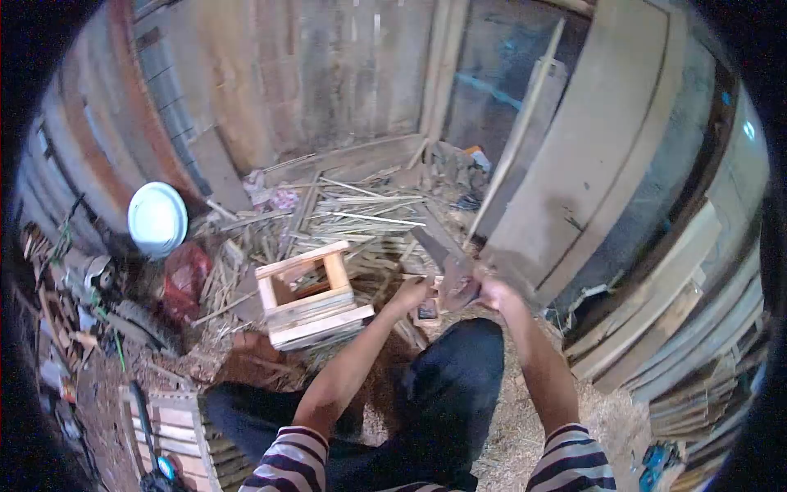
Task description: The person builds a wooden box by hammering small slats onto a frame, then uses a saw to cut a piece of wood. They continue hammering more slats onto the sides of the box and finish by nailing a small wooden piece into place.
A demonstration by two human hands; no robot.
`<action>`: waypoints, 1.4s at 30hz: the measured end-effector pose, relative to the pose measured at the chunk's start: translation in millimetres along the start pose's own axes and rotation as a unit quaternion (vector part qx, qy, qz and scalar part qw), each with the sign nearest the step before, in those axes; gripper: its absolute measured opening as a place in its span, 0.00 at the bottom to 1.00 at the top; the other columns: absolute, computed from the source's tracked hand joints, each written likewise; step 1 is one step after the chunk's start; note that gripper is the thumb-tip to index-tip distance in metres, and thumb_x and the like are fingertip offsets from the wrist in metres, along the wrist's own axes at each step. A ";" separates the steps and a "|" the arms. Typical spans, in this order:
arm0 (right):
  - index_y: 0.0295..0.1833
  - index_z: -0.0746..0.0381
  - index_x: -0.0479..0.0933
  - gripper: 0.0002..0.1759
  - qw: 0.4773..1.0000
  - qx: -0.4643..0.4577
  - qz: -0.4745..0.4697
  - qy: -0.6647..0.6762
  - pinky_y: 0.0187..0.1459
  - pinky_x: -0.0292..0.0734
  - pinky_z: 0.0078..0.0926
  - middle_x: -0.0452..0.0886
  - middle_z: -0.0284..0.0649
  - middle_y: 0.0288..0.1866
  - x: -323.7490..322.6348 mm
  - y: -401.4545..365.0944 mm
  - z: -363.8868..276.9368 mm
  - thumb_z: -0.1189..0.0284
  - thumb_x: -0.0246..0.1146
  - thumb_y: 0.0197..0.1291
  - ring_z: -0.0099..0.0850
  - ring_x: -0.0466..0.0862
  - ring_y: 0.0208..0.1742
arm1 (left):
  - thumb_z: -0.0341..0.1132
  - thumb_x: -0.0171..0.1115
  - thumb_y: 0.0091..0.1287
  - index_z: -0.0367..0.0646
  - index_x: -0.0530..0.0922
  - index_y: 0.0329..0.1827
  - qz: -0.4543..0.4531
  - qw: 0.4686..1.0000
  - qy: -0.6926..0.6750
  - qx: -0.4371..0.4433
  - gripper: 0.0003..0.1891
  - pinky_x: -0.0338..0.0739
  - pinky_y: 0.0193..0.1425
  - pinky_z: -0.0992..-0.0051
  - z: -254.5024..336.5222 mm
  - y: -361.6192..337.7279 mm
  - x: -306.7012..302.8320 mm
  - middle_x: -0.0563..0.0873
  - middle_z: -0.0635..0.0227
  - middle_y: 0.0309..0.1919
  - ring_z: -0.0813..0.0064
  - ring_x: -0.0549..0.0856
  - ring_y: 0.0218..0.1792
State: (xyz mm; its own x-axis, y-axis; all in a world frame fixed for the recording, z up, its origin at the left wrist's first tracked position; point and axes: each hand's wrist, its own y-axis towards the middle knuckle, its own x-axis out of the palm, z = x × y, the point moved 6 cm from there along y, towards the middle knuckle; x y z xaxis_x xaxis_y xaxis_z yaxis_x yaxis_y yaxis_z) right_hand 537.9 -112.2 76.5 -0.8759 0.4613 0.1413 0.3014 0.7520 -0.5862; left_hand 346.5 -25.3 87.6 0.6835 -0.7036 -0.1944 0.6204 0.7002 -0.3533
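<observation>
Both my hands are at the middle right of the view, in front of my bent knee. My left hand [416, 293] is closed at the upper left edge of a small wooden piece [427, 312]; its exact grip is too small to tell. My right hand [490, 289] is wrapped round the handle end of a hand saw [443, 250], whose wide dark blade points up and left. Left of my hands, an open wooden box frame [320, 316] stands on the scrap-covered ground, touching neither hand.
Thin wood strips [361, 205] lie heaped ahead. A white basin [157, 220] and a red bag [187, 279] are at the left. A slatted crate [168, 426] stands at the lower left. Large boards [590, 148] lean at the right, above stacked planks [656, 295].
</observation>
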 end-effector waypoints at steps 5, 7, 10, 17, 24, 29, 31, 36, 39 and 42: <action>0.57 0.60 0.74 0.24 0.995 0.020 -0.078 0.054 0.38 0.77 0.30 0.83 0.38 0.43 -47.3 44.5 125.9 0.53 0.49 0.71 0.31 0.81 0.36 | 0.41 0.62 0.67 0.35 0.75 0.58 -0.134 0.987 -0.093 0.004 0.22 0.79 0.50 0.72 -73.4 38.4 63.8 0.84 0.61 0.48 0.69 0.83 0.48; 0.57 0.61 0.74 0.24 0.999 -0.005 -0.037 0.014 0.38 0.77 0.31 0.83 0.38 0.43 -56.4 46.1 151.1 0.54 0.50 0.71 0.31 0.81 0.34 | 0.38 0.63 0.67 0.35 0.76 0.58 -0.125 0.990 0.026 0.059 0.21 0.76 0.53 0.74 -128.7 70.2 86.8 0.83 0.63 0.50 0.72 0.82 0.49; 0.60 0.63 0.71 0.24 0.906 -0.117 -0.034 -0.405 0.45 0.78 0.32 0.82 0.42 0.47 -77.4 54.5 191.3 0.57 0.53 0.69 0.32 0.81 0.42 | 0.37 0.65 0.65 0.36 0.79 0.56 -0.111 0.966 -0.122 0.197 0.19 0.76 0.54 0.73 -107.9 51.8 93.0 0.84 0.62 0.49 0.71 0.81 0.50; 0.55 0.66 0.74 0.21 0.985 0.035 0.158 -0.060 0.43 0.82 0.33 0.82 0.49 0.48 -127.9 54.6 226.8 0.71 0.64 0.57 0.33 0.85 0.44 | 0.35 0.62 0.64 0.39 0.80 0.48 -0.083 0.982 -0.139 0.101 0.12 0.78 0.44 0.69 -270.1 113.4 105.6 0.83 0.58 0.39 0.66 0.83 0.41; 0.51 0.57 0.78 0.16 0.953 -0.036 0.161 -0.253 0.38 0.88 0.43 0.81 0.48 0.46 -211.9 142.0 316.6 0.73 0.63 0.56 0.45 0.85 0.39 | 0.40 0.58 0.65 0.43 0.76 0.53 0.106 0.964 0.225 0.095 0.17 0.78 0.46 0.62 -296.9 70.5 36.2 0.82 0.53 0.41 0.55 0.83 0.42; 0.54 0.57 0.78 0.21 0.697 -0.120 0.397 -0.584 0.50 0.76 0.44 0.82 0.49 0.45 -113.1 74.7 186.9 0.64 0.61 0.55 0.47 0.81 0.47 | 0.41 0.59 0.64 0.42 0.76 0.55 0.119 0.966 0.218 0.070 0.19 0.76 0.48 0.60 -323.4 64.3 19.2 0.81 0.56 0.42 0.57 0.82 0.42; 0.58 0.57 0.76 0.23 0.766 -0.227 0.202 -0.567 0.52 0.73 0.46 0.80 0.50 0.46 -61.8 85.7 165.3 0.69 0.59 0.53 0.49 0.79 0.48 | 0.42 0.59 0.64 0.41 0.75 0.55 0.117 0.967 0.221 0.057 0.20 0.76 0.48 0.60 -321.9 68.4 22.0 0.81 0.57 0.42 0.58 0.82 0.42; 0.55 0.62 0.73 0.18 0.795 -0.325 -0.056 -0.509 0.49 0.76 0.45 0.77 0.51 0.51 67.7 93.0 165.7 0.73 0.60 0.59 0.54 0.80 0.48 | 0.40 0.54 0.67 0.41 0.73 0.58 0.052 0.960 0.260 -0.093 0.19 0.75 0.50 0.61 -309.8 79.5 39.0 0.81 0.58 0.46 0.63 0.82 0.44; 0.54 0.63 0.73 0.16 0.817 -0.052 0.002 -0.574 0.45 0.79 0.43 0.77 0.51 0.52 85.7 118.8 198.4 0.73 0.58 0.59 0.52 0.81 0.47 | 0.39 0.55 0.67 0.41 0.74 0.58 0.113 0.975 0.189 -0.042 0.19 0.75 0.49 0.62 -318.8 88.5 38.7 0.82 0.59 0.45 0.64 0.82 0.43; 0.52 0.65 0.72 0.16 0.650 -0.302 0.054 -0.695 0.40 0.82 0.41 0.76 0.50 0.50 103.8 138.1 227.0 0.74 0.57 0.57 0.47 0.83 0.44 | 0.39 0.56 0.67 0.40 0.74 0.57 0.150 0.982 0.118 -0.002 0.18 0.76 0.48 0.64 -328.1 95.7 37.2 0.82 0.60 0.44 0.65 0.82 0.42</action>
State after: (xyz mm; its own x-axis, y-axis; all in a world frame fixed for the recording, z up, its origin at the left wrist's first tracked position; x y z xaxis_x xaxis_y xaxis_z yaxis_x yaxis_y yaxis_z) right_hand 403.1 -67.4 -170.9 -0.2053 -0.0293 -0.9783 0.1140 0.9920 -0.0536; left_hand 305.1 -24.1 -253.6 0.7266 -0.4744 -0.4970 0.4029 0.8801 -0.2511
